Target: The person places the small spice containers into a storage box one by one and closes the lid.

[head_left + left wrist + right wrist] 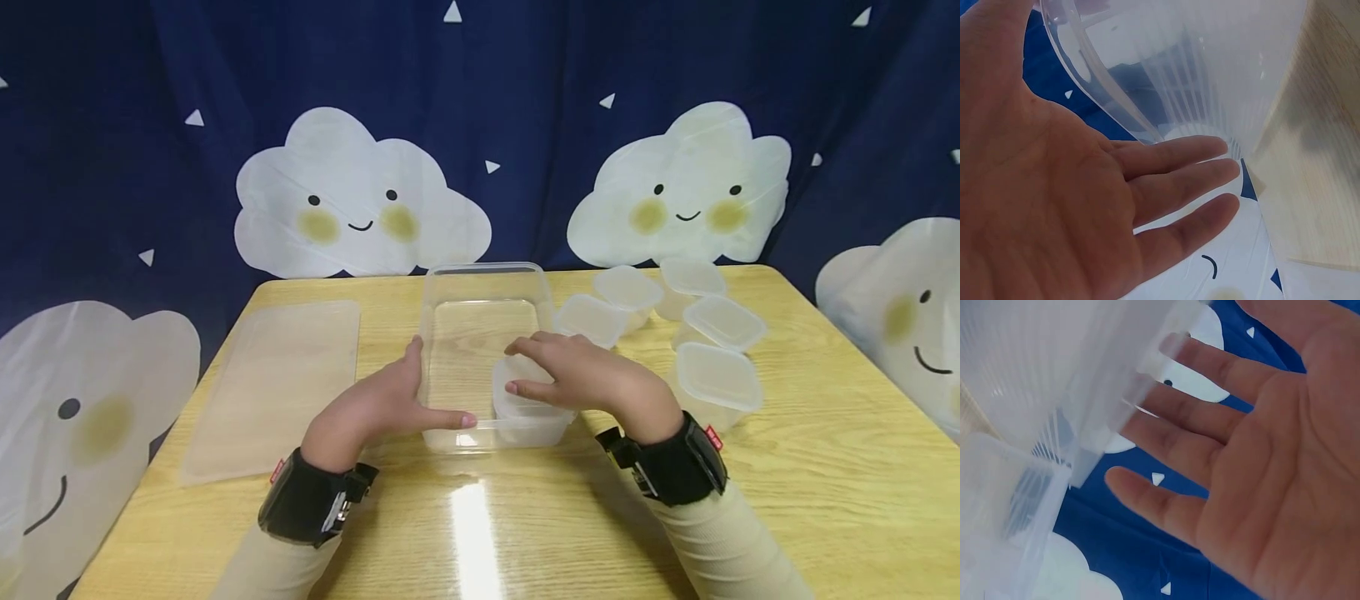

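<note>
A large clear plastic bin (pixel 486 283) stands in the middle of the table. One small translucent container (pixel 517 407) with a lid sits inside it, at the front right corner. My left hand (pixel 375 408) is at the bin's near left corner, its thumb lying along the front rim. In the left wrist view, that hand's fingers (pixel 1179 184) stretch out straight beside the bin wall (pixel 1179 75). Over the small container's lid is my right hand (pixel 592 371), thumb and fingers spread apart. Its fingers look loosely extended in the right wrist view, overlapping translucent plastic.
Left of the bin lies a large flat translucent lid (pixel 285 375). Several small lidded containers (pixel 718 379) are grouped on the right, one (pixel 591 319) close beside the bin. A dark blue curtain (pixel 525 83) with cloud prints hangs behind the wooden table (pixel 825 467).
</note>
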A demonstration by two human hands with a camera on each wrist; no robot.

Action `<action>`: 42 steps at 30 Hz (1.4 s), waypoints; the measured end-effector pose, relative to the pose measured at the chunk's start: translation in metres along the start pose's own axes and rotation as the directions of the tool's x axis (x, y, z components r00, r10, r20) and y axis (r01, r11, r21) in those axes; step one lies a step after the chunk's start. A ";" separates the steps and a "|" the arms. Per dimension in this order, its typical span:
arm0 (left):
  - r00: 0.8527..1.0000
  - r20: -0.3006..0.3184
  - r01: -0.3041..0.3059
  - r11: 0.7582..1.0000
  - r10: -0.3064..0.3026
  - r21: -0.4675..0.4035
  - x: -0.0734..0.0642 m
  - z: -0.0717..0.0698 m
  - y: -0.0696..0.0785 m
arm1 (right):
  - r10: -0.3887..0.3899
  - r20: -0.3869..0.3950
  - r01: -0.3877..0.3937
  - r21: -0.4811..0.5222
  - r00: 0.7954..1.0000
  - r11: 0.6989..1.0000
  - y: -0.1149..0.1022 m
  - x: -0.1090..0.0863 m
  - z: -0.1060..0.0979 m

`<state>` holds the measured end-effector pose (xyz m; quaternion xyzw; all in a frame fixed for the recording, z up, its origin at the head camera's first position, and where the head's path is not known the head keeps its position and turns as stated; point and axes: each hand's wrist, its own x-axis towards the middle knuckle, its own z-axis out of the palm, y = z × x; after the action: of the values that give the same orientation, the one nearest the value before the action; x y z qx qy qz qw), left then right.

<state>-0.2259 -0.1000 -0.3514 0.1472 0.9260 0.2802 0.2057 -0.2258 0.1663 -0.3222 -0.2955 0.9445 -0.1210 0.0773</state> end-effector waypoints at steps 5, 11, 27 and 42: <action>1.000 0.003 0.014 1.000 -0.014 -0.008 -0.001 0.000 -0.002 | -0.002 -0.119 0.004 0.016 0.993 1.000 0.010 -0.005 -0.012; 1.000 0.013 0.009 1.000 -0.008 -0.015 -0.002 -0.001 -0.002 | 0.087 -0.212 -0.092 -0.010 0.973 0.996 0.030 -0.012 -0.026; 1.000 0.021 0.005 1.000 -0.005 -0.026 -0.002 0.000 -0.003 | 0.280 -0.125 -0.271 0.083 0.952 0.959 0.087 -0.007 -0.009; 0.999 0.031 0.010 0.999 -0.009 -0.036 -0.001 0.000 -0.001 | 0.321 -0.110 -0.316 0.058 0.941 0.947 0.093 -0.013 -0.013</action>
<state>-0.2256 -0.1010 -0.3516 0.1436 0.9181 0.2937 0.2240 -0.2682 0.2502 -0.3347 -0.1297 0.9802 -0.1425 0.0459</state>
